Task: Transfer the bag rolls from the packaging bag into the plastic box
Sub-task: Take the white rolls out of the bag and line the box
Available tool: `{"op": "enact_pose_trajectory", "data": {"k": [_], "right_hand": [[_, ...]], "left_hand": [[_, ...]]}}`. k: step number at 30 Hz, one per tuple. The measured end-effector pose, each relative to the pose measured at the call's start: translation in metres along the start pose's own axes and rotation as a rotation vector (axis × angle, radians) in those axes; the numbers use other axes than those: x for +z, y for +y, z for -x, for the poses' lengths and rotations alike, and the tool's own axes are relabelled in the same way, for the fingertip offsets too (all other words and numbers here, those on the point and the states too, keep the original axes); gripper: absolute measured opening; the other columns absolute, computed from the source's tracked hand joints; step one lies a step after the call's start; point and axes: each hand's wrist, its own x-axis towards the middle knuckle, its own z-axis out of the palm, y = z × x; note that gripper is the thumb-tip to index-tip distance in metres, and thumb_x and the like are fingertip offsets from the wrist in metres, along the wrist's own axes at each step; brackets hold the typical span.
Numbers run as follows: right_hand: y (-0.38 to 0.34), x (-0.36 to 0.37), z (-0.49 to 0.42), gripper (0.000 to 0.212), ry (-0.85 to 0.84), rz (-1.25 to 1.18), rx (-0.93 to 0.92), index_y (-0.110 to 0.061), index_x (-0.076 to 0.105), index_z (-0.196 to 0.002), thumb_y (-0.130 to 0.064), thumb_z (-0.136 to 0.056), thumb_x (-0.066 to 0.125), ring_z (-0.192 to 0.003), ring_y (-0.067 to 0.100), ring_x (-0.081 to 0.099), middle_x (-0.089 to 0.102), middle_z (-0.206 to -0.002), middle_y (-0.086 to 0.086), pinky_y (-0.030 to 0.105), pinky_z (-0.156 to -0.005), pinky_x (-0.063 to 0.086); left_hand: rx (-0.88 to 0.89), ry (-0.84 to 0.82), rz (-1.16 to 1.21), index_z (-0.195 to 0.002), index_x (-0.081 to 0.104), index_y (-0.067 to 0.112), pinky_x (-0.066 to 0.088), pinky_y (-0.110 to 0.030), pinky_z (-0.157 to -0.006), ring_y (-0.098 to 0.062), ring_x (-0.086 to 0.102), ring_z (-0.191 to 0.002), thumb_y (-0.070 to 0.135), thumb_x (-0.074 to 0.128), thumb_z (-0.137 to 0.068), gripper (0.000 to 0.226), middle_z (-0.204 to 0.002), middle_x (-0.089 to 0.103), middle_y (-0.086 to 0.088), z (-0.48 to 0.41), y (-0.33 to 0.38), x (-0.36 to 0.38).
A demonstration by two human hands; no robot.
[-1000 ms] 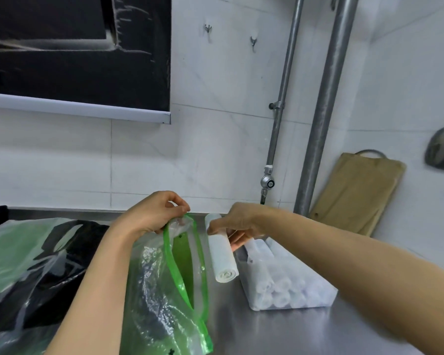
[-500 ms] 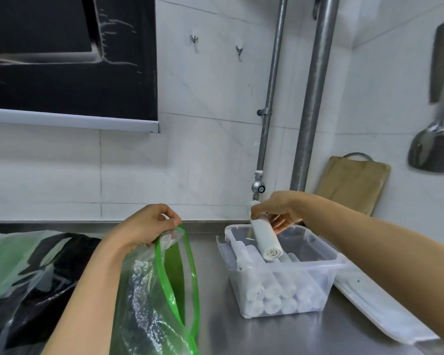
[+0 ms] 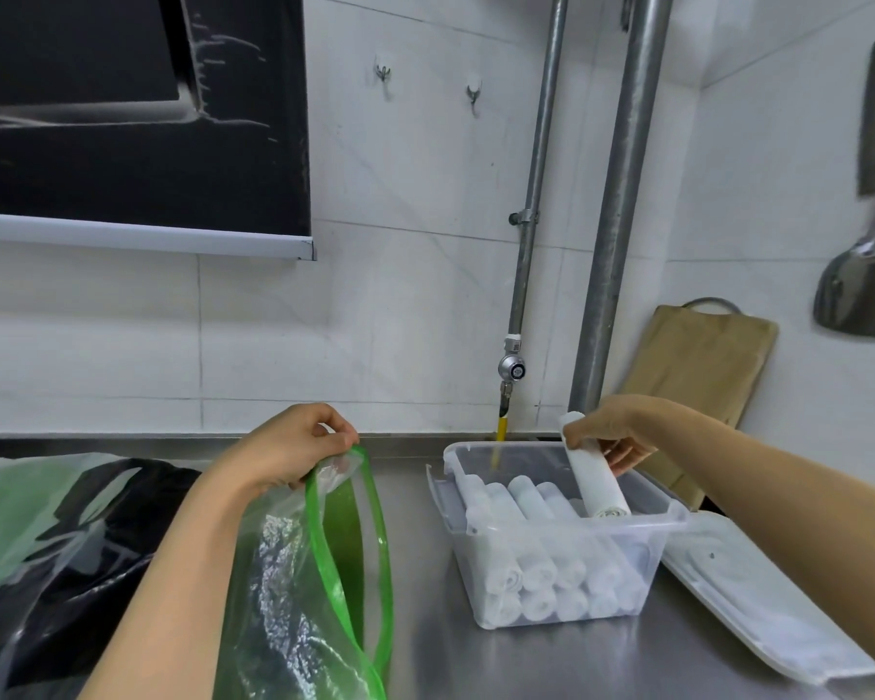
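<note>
My left hand (image 3: 294, 449) pinches the top rim of the clear packaging bag (image 3: 299, 588), whose green-edged mouth hangs open over the steel counter. My right hand (image 3: 609, 434) grips the upper end of a white bag roll (image 3: 597, 482), tilted with its lower end down inside the right side of the clear plastic box (image 3: 567, 543). Several white rolls (image 3: 531, 573) lie stacked in rows in the box, their ends facing me.
The box's white lid (image 3: 758, 598) lies flat to the right of the box. A heap of green and black plastic bags (image 3: 56, 538) covers the counter at left. A wooden cutting board (image 3: 698, 376) leans on the wall behind; two steel pipes (image 3: 617, 219) run up it.
My right hand has carried the roll from the packaging bag's mouth to the right and lowered its end into the box. My left hand keeps holding the bag's rim.
</note>
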Motion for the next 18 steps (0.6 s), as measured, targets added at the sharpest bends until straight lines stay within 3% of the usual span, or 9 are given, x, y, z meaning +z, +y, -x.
{"op": "enact_pose_trajectory", "data": {"k": [3,6,13,18], "right_hand": [[0.004,0.004,-0.002,0.032,0.005,0.033,0.003,-0.004,0.049,-0.105,-0.020,-0.084,0.066,-0.094,0.031,0.065,0.061,-0.097,0.014,0.036,-0.078,0.057],[0.007,0.008,-0.005,0.036,-0.005,0.061,0.007,-0.002,0.050,-0.112,-0.019,-0.084,0.066,-0.090,0.031,0.065,0.061,-0.097,0.015,0.035,-0.073,0.057],[0.013,0.019,-0.009,0.040,-0.024,0.171,0.029,0.002,0.051,-0.121,-0.015,-0.087,0.063,-0.089,0.032,0.063,0.062,-0.117,0.021,0.035,-0.069,0.056],[0.016,0.028,-0.011,0.040,-0.019,0.202,0.035,0.001,0.052,-0.121,-0.017,-0.087,0.062,-0.087,0.030,0.063,0.062,-0.105,0.018,0.036,-0.079,0.057]], "left_hand": [[0.002,-0.003,-0.005,-0.102,0.061,0.012,0.032,-0.014,-0.038,-0.009,0.037,-0.044,0.022,0.052,-0.094,0.015,-0.078,0.066,-0.001,0.000,0.000,0.001],[0.008,-0.002,-0.022,-0.101,0.061,0.013,0.032,-0.015,-0.037,-0.008,0.037,-0.044,0.022,0.052,-0.094,0.015,-0.079,0.067,-0.001,0.000,0.000,0.001],[-0.003,0.013,-0.012,-0.100,0.061,0.015,0.031,-0.015,-0.038,-0.001,0.037,-0.036,0.023,0.052,-0.094,0.013,-0.082,0.067,-0.002,-0.002,-0.001,0.000],[-0.011,0.004,-0.010,-0.102,0.062,0.014,0.031,-0.016,-0.040,-0.006,0.039,-0.045,0.023,0.052,-0.094,0.015,-0.086,0.067,-0.004,-0.001,0.000,0.000]]}}
